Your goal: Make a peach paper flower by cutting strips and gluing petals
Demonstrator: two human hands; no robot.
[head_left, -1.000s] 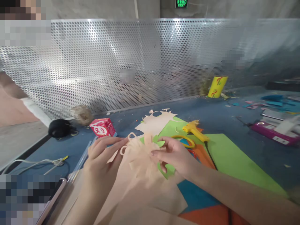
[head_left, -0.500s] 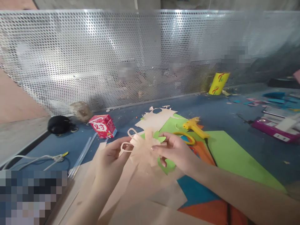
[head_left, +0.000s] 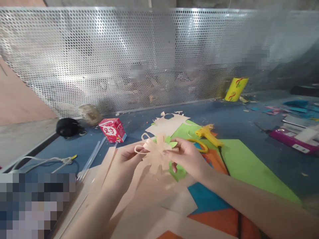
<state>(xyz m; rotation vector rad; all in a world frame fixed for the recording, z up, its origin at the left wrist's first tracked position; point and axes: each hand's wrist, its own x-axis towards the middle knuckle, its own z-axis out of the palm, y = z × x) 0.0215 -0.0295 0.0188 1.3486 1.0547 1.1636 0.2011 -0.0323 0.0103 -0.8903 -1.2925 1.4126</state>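
A pale peach paper flower [head_left: 157, 156] with strip petals and two looped strips at its left is held up between my hands, above peach paper sheets [head_left: 139, 212]. My left hand [head_left: 124, 162] pinches its left side by the loops. My right hand [head_left: 185, 156] grips the right side, thumb on the front and fingers behind. Green paper leaves [head_left: 171, 143] stick out at the flower's upper right, and more green paper shows below my right fingers. The back of the flower is hidden.
A yellow glue gun [head_left: 208, 134] lies on green paper [head_left: 249, 166], its black cord running toward me. Yellow-handled scissors [head_left: 201, 146] lie beside my right hand. A red box [head_left: 112, 130], clear glue sticks [head_left: 93, 156] and a white cable [head_left: 50, 161] are on the left. A perforated metal screen [head_left: 119, 66] stands behind.
My left hand has shifted slightly along the flower's left edge, and the loops now sit closer to its fingers. The view has shifted a little; both hands keep hold of the flower.
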